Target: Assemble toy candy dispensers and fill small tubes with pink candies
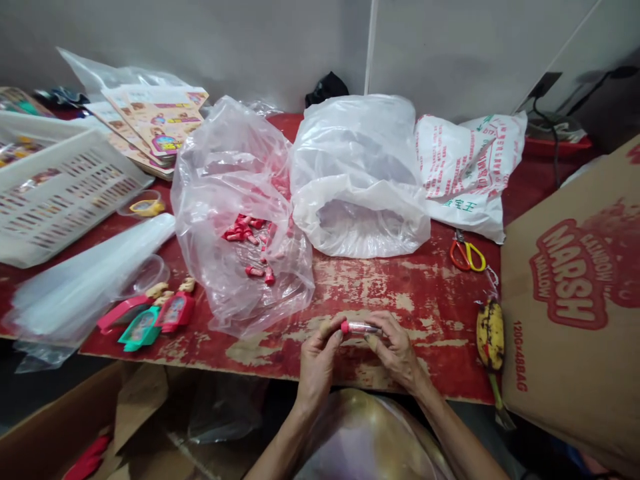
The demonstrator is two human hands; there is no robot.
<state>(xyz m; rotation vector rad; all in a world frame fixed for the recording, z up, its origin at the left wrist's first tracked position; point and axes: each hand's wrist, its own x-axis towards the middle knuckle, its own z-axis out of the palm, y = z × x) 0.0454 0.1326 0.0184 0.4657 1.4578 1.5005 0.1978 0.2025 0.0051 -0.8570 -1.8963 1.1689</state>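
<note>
Red-tipped tube (361,327) was up over the near side of the bench (350,287), roughly level. Left hand's (320,353) grip was pinched on the red end, right hand's (397,350) grip closed around the other. Looked to me like handling both ends was the step underway, so the next move called for keeping them steady and in line. Bench paint was badly worn. Clear bag (215,140) with red bits (243,230) sat far left, white bag (355,140) far, scissors (467,255), banana (491,333) and carton (530,360) right, grey wall (250,40) behind.
</note>
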